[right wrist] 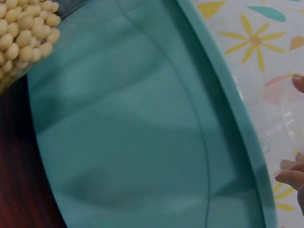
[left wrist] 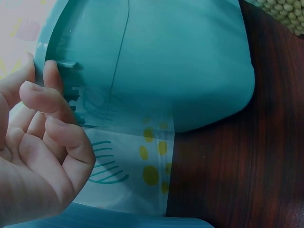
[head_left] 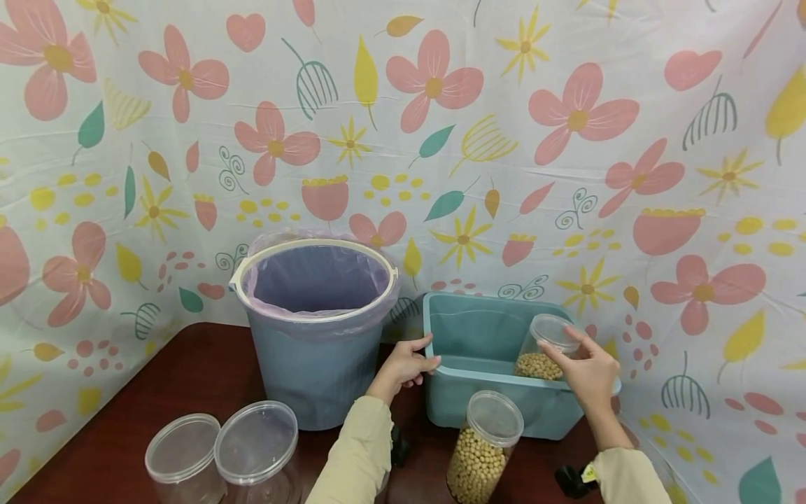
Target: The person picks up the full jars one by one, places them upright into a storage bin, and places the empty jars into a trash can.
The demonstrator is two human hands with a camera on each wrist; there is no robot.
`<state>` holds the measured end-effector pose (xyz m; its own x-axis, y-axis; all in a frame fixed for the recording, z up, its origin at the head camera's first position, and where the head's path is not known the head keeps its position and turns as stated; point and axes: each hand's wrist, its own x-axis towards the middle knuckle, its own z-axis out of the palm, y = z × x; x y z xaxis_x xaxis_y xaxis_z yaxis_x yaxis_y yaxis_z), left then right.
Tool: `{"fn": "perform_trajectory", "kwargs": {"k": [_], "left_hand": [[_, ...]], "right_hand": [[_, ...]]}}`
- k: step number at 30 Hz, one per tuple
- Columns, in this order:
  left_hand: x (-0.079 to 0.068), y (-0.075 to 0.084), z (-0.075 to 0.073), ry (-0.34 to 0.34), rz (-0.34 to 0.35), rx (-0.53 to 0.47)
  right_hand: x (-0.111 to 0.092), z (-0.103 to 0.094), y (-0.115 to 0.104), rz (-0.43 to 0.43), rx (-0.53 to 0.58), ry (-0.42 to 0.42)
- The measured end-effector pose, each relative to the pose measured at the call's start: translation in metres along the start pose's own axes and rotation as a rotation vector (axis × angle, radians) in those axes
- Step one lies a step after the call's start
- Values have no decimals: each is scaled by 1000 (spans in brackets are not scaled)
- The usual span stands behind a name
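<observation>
My left hand pinches the left rim of a teal rectangular plastic bin. In the left wrist view the fingertips sit right at that rim. With the thumb and fingers spread around its lidded top, my right hand holds a clear plastic jar partly filled with pale round beans. The jar tilts inside the bin's right end, and the front wall hides its bottom. Only some right fingertips show at the edge of the right wrist view. Another lidded jar of beans stands in front of the bin.
A blue-grey bucket with a white rim and a thin plastic liner stands left of the bin. Two clear lidded jars, one beside the other, stand at the front left. Floral cloth hangs behind the dark wooden table.
</observation>
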<state>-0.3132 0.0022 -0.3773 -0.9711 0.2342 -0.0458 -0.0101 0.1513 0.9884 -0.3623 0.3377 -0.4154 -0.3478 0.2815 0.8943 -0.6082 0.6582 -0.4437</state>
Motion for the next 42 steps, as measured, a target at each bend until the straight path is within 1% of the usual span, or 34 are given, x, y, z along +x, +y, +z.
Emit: {"fn": "perform_trajectory", "kwargs": {"k": [1, 2, 3, 4, 5, 6, 7, 8, 11, 12, 13, 15, 18, 21, 23, 24, 26, 29, 31, 34, 39, 42], "left_hand": [[0, 0, 0, 1, 1, 1], [0, 0, 0, 2, 2, 1], [0, 0, 0, 2, 3, 2], [0, 0, 0, 2, 4, 4], [0, 0, 0, 2, 3, 5], [0, 0, 0, 2, 2, 4], [0, 0, 0, 3, 2, 4], [0, 0, 0, 3, 2, 4], [-1, 0, 0, 5, -1, -3], [-1, 0, 0, 5, -1, -5], [-1, 0, -1, 3, 1, -3], [0, 0, -1, -1, 0, -5], [1, -1, -1, -4, -2, -4], [1, -1, -1, -1, -7, -10], [1, 0, -1, 0, -6, -9], [1, 0, -1, 0, -5, -8], [0, -1, -1, -1, -5, -7], [0, 0, -1, -2, -7, -7], [0, 0, -1, -2, -11, -8], [0, 0, -1, -3, -12, -11], [0, -2, 0, 0, -5, -17], [1, -3, 0, 3, -3, -21]], "right_hand": [[-2, -2, -4, 11, 30, -44], [-5, -1, 5, 15, -2, -72], [-9, 1, 18, 1, -58, -80], [-11, 1, 22, 5, -79, -107], [-13, 0, 22, 0, -103, -127], [-13, -1, 18, 21, -126, -160], [-12, -4, 8, 27, -117, -200], [-13, -3, 13, 22, -180, -205], [-8, -13, -32, 82, -222, -335], [-6, -16, -47, 116, -239, -388], [-4, -18, -59, 131, -250, -431], [-1, -22, -74, 182, -308, -512], [4, -24, -84, 227, -366, -596], [5, -25, -86, 251, -398, -642], [3, -26, -85, 255, -409, -651], [2, -27, -85, 243, -407, -645], [-1, -28, -83, 218, -395, -614], [-4, -29, -82, 178, -358, -568], [-5, -31, -81, 169, -325, -544], [-8, -33, -82, 162, -273, -519], [-15, -36, -84, 103, -204, -473], [-20, -37, -89, 83, -175, -454]]}}
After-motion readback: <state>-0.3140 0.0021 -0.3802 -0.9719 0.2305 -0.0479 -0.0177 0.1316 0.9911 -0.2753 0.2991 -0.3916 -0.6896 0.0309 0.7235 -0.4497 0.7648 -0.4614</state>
